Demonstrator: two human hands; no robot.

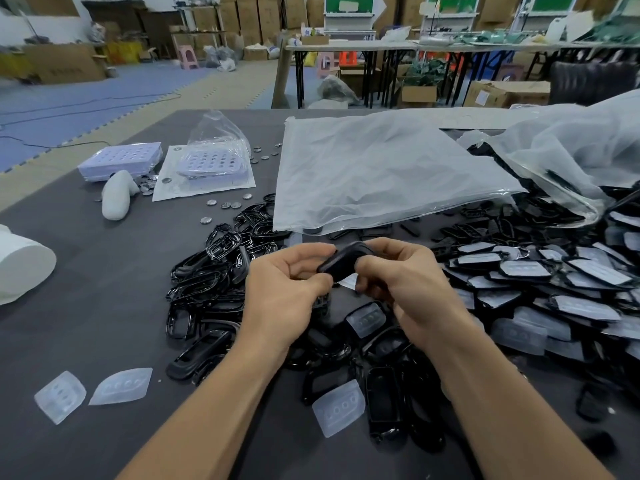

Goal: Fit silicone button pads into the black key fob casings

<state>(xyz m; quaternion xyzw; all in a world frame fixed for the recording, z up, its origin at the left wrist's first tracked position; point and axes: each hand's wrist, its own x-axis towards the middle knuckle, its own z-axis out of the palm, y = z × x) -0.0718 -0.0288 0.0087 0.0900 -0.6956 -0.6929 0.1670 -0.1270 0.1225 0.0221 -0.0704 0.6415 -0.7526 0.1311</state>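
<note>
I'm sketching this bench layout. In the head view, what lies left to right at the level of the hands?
White roll, pile of empty black casings, left hand, held casing, right hand, pile of casings with pads.

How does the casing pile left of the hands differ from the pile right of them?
The left pile holds empty casings with open windows; the right pile has casings carrying whitish pads. The right pile is larger than the left pile. Both are black, on the dark table.
</note>
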